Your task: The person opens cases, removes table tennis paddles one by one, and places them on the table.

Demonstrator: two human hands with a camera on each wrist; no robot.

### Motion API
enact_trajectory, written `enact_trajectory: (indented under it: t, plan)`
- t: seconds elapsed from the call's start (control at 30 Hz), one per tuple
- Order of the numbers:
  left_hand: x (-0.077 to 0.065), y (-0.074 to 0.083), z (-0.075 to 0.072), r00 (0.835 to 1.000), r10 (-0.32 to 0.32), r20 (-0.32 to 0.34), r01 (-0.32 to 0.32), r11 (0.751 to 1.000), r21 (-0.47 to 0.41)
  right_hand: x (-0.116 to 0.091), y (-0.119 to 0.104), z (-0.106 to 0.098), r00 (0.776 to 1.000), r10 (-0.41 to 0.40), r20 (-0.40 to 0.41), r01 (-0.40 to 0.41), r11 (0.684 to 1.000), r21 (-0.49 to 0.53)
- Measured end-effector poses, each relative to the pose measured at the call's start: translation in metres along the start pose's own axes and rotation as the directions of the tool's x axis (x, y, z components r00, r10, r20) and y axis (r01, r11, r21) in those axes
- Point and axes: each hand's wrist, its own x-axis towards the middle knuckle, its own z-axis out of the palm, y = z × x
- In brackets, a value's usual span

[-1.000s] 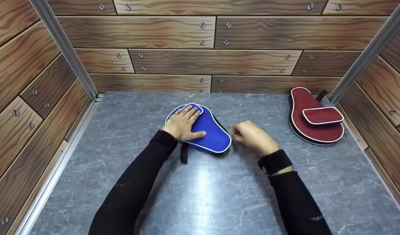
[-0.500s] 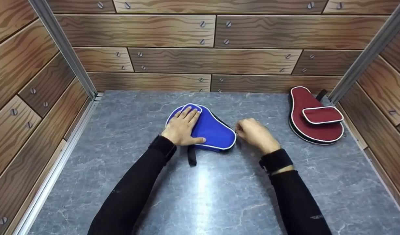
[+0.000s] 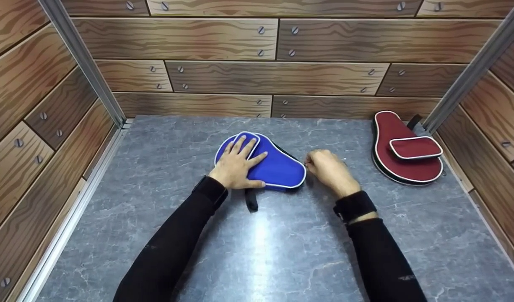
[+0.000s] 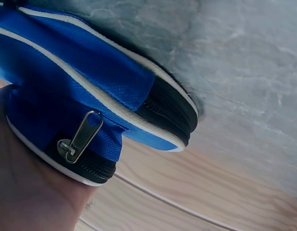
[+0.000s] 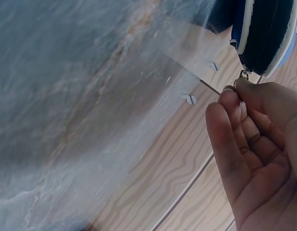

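A blue table tennis paddle case (image 3: 278, 167) with white piping lies in the middle of the table, its narrow end to the right. My left hand (image 3: 237, 167) rests on its wide end with fingers spread, over the small front pocket (image 3: 252, 136). In the left wrist view a metal zipper pull (image 4: 85, 134) hangs on the pocket's black zipper. My right hand (image 3: 327, 170) is at the narrow end. In the right wrist view its thumb and forefinger pinch a zipper pull (image 5: 243, 74), mostly hidden by the fingertips. A black strap (image 3: 251, 200) sticks out at the near side.
A dark red paddle case (image 3: 403, 161) of the same shape lies at the back right, with its pocket (image 3: 416, 148) on top and a black strap (image 3: 414, 121). Wood-patterned walls (image 3: 223, 40) enclose the grey marbled table (image 3: 307, 251) at the back and sides.
The blue case's narrow end has shifted right and slightly away, with my right hand moving along beside it. My left hand's fingers have spread wider. The red case stays put.
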Motion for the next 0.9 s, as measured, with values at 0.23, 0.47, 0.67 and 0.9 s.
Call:
enact_trajectory:
  t: [0.23, 0.47, 0.67, 0.9]
  plan:
    - [0.005, -0.001, 0.004, 0.998, -0.028, -0.051, 0.027, 1.000, -0.014, 0.001, 0.002, 0.000, 1.000, 0.020, 0.000, -0.020, 1.000, -0.006]
    - [0.009, -0.007, 0.005, 0.996, -0.067, -0.059, 0.064, 0.997, -0.044, 0.001, 0.002, 0.002, 1.000, 0.010, 0.002, -0.010, 1.000, 0.002]
    - [0.012, -0.013, 0.003, 0.994, -0.083, -0.070, 0.078, 0.994, -0.073, 0.001, 0.002, 0.003, 1.000, -0.008, -0.003, 0.008, 1.000, 0.016]
    - [0.017, -0.016, 0.000, 0.992, -0.118, -0.033, 0.115, 0.990, -0.081, 0.000, 0.000, 0.004, 1.000, 0.009, 0.019, -0.009, 1.000, 0.017]
